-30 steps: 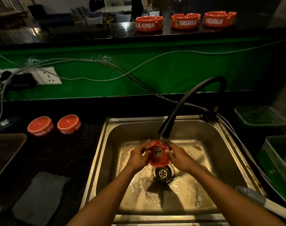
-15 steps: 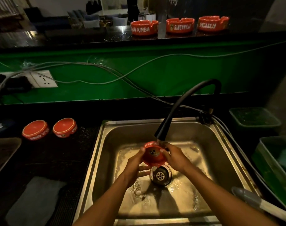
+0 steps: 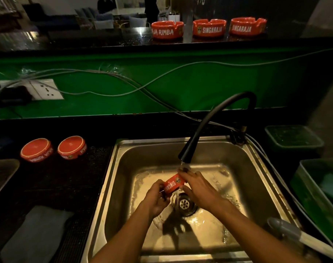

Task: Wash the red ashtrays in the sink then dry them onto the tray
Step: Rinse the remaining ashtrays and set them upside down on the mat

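A red ashtray (image 3: 173, 185) is held on edge over the drain of the steel sink (image 3: 237, 168), its lettered side wall toward me. My left hand (image 3: 157, 198) grips its lower left and my right hand (image 3: 197, 188) its upper right. Water runs from the black faucet (image 3: 188, 150) onto the ashtray and my right fingers. Two red ashtrays (image 3: 37, 149) (image 3: 72, 147) lie upside down on the dark counter left of the sink. Three more (image 3: 167, 29) (image 3: 209, 27) (image 3: 248, 26) stand upright on the high ledge behind. A dark tray (image 3: 2, 171) shows at the left edge.
A grey cloth (image 3: 34, 234) lies on the counter at front left. Green bins (image 3: 293, 137) (image 3: 317, 194) stand right of the sink. Cables (image 3: 123, 82) run along the green wall from a socket (image 3: 46, 90). A grey-handled tool (image 3: 294, 234) lies at the sink's front right corner.
The ashtray has been turned in my hands from showing its round face to showing its side wall. It stays under the running water.
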